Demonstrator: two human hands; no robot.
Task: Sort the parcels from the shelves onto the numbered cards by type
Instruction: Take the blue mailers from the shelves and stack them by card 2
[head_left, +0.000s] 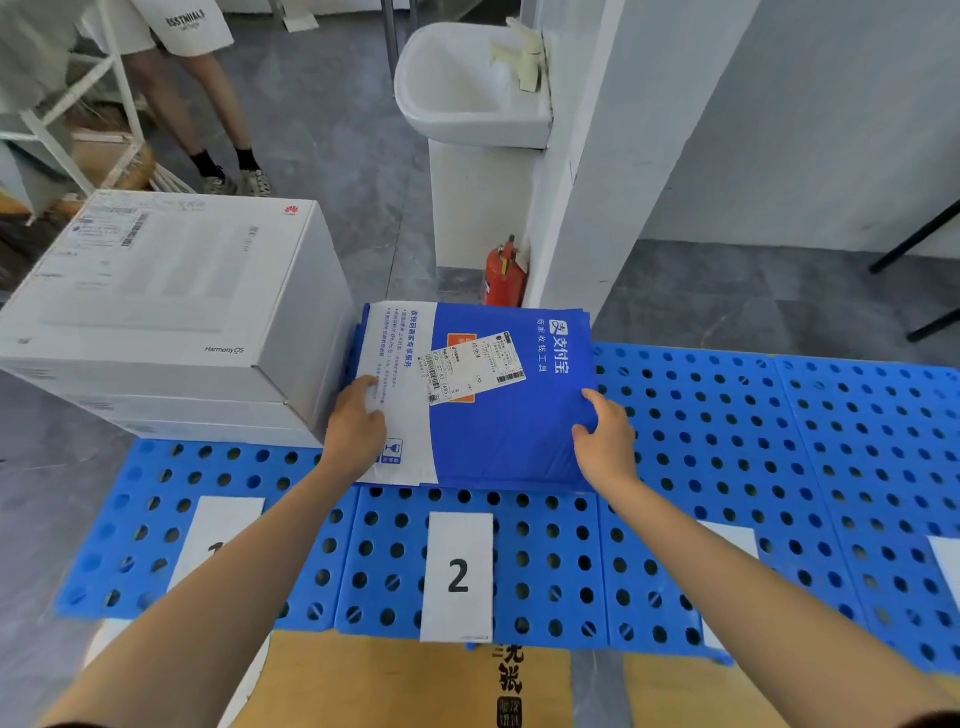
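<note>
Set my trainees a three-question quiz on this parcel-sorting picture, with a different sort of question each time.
1. True or false: the left hand and the right hand both touch the mailer.
2. What stands just left of the mailer? A sink; B box; C extinguisher.
3. Fill in: the card nearest the mailer reads ___.
Key: 1 true; 2 B; 3 2.
</note>
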